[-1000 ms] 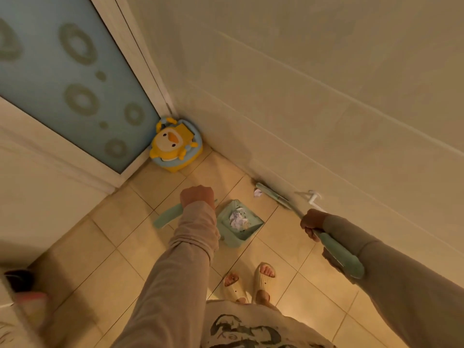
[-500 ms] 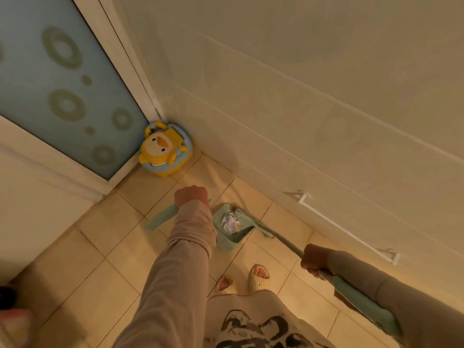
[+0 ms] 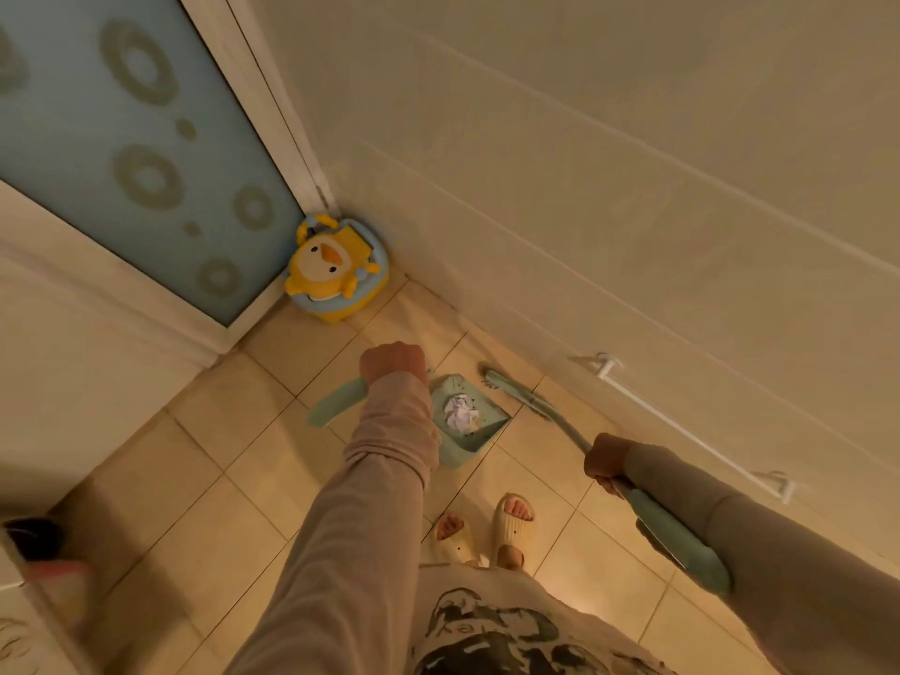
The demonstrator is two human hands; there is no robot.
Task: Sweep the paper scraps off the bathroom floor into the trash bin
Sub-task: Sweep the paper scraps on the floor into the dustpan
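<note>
A pale green dustpan [image 3: 475, 438] rests on the tiled floor in front of my feet, with a crumpled white paper scrap [image 3: 460, 414] lying in it. My left hand [image 3: 393, 361] is closed around the dustpan's long green handle [image 3: 336, 404]. My right hand [image 3: 606, 461] grips the green broom handle [image 3: 677, 540]. The broom head [image 3: 516, 389] touches the floor just right of the dustpan, near the wall. No trash bin is in view.
A yellow duck-shaped child's potty [image 3: 333, 267] sits in the corner by the frosted glass door [image 3: 131, 153]. A white towel rail [image 3: 682, 423] runs low along the tiled wall on the right. My feet in cream slippers [image 3: 511, 526] stand behind the dustpan.
The broom swept the loose scrap by the wall into the dustpan, then its head drew back out to the right of the pan. My left hand kept the dustpan still.
</note>
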